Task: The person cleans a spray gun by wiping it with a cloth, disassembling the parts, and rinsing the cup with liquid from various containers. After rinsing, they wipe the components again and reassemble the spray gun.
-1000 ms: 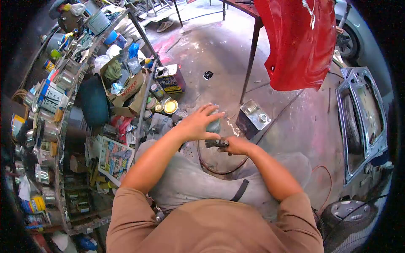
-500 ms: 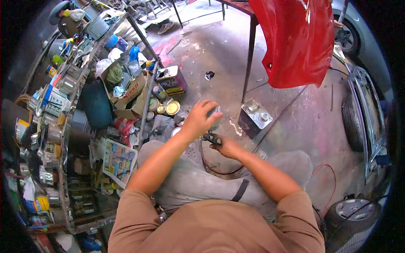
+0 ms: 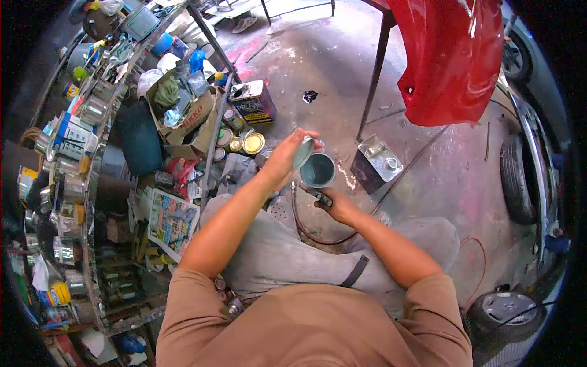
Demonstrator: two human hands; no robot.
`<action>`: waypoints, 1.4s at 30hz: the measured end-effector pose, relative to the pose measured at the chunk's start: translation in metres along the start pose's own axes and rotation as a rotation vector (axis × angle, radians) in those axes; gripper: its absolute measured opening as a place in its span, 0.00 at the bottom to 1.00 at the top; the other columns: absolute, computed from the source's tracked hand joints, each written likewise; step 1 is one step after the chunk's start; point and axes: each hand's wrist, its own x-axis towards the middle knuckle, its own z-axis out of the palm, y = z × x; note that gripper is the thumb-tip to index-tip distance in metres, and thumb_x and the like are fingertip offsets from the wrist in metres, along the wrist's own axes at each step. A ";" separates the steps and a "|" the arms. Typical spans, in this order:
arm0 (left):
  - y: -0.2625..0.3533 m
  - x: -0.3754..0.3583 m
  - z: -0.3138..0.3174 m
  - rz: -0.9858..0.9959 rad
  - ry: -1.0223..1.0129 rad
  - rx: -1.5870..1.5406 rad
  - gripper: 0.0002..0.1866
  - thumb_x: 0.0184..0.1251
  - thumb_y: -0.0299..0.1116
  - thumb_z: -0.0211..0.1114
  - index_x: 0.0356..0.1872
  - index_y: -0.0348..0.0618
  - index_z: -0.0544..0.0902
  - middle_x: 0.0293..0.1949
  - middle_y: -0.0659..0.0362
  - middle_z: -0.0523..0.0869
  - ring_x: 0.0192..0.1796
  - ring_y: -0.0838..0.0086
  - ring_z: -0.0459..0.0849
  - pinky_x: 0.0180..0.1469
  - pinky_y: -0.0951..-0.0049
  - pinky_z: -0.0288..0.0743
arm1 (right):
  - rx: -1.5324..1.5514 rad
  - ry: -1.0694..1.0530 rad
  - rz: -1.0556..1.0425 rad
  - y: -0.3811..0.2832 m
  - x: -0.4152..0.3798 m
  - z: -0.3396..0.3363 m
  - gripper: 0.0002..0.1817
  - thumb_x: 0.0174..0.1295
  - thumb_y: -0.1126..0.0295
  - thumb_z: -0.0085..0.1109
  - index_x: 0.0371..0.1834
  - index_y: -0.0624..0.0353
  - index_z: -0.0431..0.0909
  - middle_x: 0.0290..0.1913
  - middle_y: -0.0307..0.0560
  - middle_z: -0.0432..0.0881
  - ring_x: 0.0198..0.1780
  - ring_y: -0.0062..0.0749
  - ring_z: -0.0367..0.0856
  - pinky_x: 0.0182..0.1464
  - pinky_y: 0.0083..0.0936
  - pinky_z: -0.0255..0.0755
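Note:
My left hand (image 3: 287, 160) is closed on a round grey-green lid (image 3: 303, 153), tilted beside the mouth of an open cup (image 3: 318, 170). The inside of the cup looks grey-green. My right hand (image 3: 340, 206) is wrapped round the dark handle of a tool (image 3: 317, 194), just below the cup, which looks like a spray gun. A reddish hose (image 3: 318, 239) curves beneath it. The tool's lower part is hidden by my hand.
A dark metal can (image 3: 377, 164) stands on the floor at the right of the cup. Paint tins (image 3: 253, 144) and a cardboard box (image 3: 194, 125) lie left. A red panel (image 3: 449, 67) hangs at upper right, near a metal leg (image 3: 373, 79).
The lid has come off the cup in my left hand and moved to its left, exposing the cup's inside. The view has shifted slightly.

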 end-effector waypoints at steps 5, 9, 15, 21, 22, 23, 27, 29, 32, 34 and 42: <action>0.027 0.002 -0.011 0.022 0.020 -0.144 0.37 0.74 0.65 0.41 0.61 0.39 0.73 0.53 0.47 0.83 0.59 0.57 0.81 0.64 0.55 0.73 | -0.009 0.009 -0.010 0.000 0.010 -0.006 0.27 0.65 0.56 0.62 0.66 0.51 0.73 0.56 0.59 0.80 0.56 0.55 0.79 0.56 0.43 0.72; 0.061 -0.005 -0.019 0.089 0.105 -0.317 0.44 0.71 0.71 0.37 0.64 0.36 0.70 0.58 0.40 0.79 0.61 0.48 0.79 0.63 0.44 0.73 | -0.058 -0.092 0.175 -0.023 0.001 -0.031 0.29 0.64 0.54 0.63 0.68 0.47 0.72 0.43 0.58 0.84 0.45 0.50 0.84 0.49 0.41 0.75; 0.124 -0.038 -0.072 0.439 0.172 -0.481 0.25 0.73 0.49 0.53 0.58 0.37 0.74 0.60 0.37 0.77 0.62 0.44 0.77 0.63 0.41 0.73 | -0.060 -0.042 0.294 -0.034 0.000 -0.049 0.30 0.64 0.56 0.64 0.69 0.45 0.70 0.35 0.55 0.86 0.37 0.44 0.86 0.43 0.40 0.76; 0.092 -0.125 -0.175 0.496 0.438 -0.345 0.26 0.70 0.40 0.53 0.67 0.41 0.69 0.65 0.46 0.75 0.66 0.51 0.75 0.66 0.48 0.71 | -0.181 -0.006 0.066 -0.041 -0.046 -0.057 0.30 0.62 0.58 0.66 0.67 0.54 0.72 0.37 0.56 0.85 0.37 0.45 0.85 0.44 0.39 0.75; 0.071 -0.140 -0.193 0.467 0.597 -0.371 0.25 0.70 0.40 0.54 0.66 0.43 0.70 0.63 0.48 0.77 0.63 0.55 0.78 0.65 0.49 0.72 | -0.210 -0.031 0.130 -0.054 -0.056 -0.061 0.30 0.62 0.59 0.66 0.66 0.57 0.72 0.38 0.56 0.85 0.36 0.44 0.85 0.43 0.38 0.75; 0.044 -0.157 -0.215 0.426 0.766 -0.301 0.24 0.71 0.40 0.53 0.64 0.43 0.72 0.59 0.52 0.81 0.61 0.61 0.80 0.64 0.53 0.73 | -0.237 -0.059 0.200 -0.059 -0.065 -0.059 0.29 0.62 0.60 0.67 0.65 0.59 0.73 0.38 0.56 0.85 0.36 0.44 0.84 0.43 0.37 0.75; -0.110 -0.211 -0.311 0.050 1.288 -0.373 0.19 0.72 0.45 0.53 0.54 0.44 0.78 0.50 0.56 0.85 0.51 0.64 0.84 0.49 0.63 0.78 | 0.025 -0.088 0.487 -0.025 -0.079 -0.026 0.25 0.64 0.66 0.64 0.64 0.61 0.72 0.37 0.43 0.82 0.30 0.27 0.79 0.33 0.27 0.74; -0.152 -0.224 -0.314 0.009 1.271 -0.505 0.18 0.70 0.42 0.57 0.56 0.46 0.78 0.53 0.57 0.84 0.51 0.65 0.83 0.45 0.66 0.77 | 0.170 -0.096 0.632 -0.011 -0.072 -0.016 0.22 0.65 0.67 0.63 0.61 0.61 0.73 0.37 0.42 0.82 0.29 0.25 0.79 0.30 0.25 0.73; -0.178 -0.228 -0.314 -0.044 1.427 -0.383 0.14 0.67 0.43 0.58 0.50 0.53 0.79 0.43 0.63 0.85 0.43 0.71 0.82 0.37 0.65 0.71 | 0.216 -0.059 0.611 0.009 -0.065 -0.009 0.18 0.65 0.67 0.61 0.56 0.59 0.74 0.35 0.41 0.81 0.27 0.23 0.78 0.27 0.23 0.72; -0.179 -0.232 -0.315 -0.034 1.456 -0.303 0.14 0.67 0.42 0.57 0.50 0.53 0.79 0.42 0.64 0.84 0.43 0.72 0.81 0.37 0.66 0.70 | 0.238 -0.030 0.535 0.019 -0.061 -0.010 0.17 0.65 0.67 0.60 0.56 0.60 0.74 0.34 0.41 0.81 0.26 0.24 0.77 0.27 0.23 0.71; -0.136 -0.278 -0.374 0.282 1.572 -0.205 0.11 0.67 0.38 0.58 0.46 0.46 0.78 0.41 0.59 0.84 0.39 0.69 0.83 0.35 0.67 0.74 | 0.294 0.019 0.569 0.003 -0.045 -0.015 0.19 0.63 0.65 0.66 0.54 0.62 0.77 0.36 0.40 0.83 0.30 0.26 0.79 0.31 0.24 0.75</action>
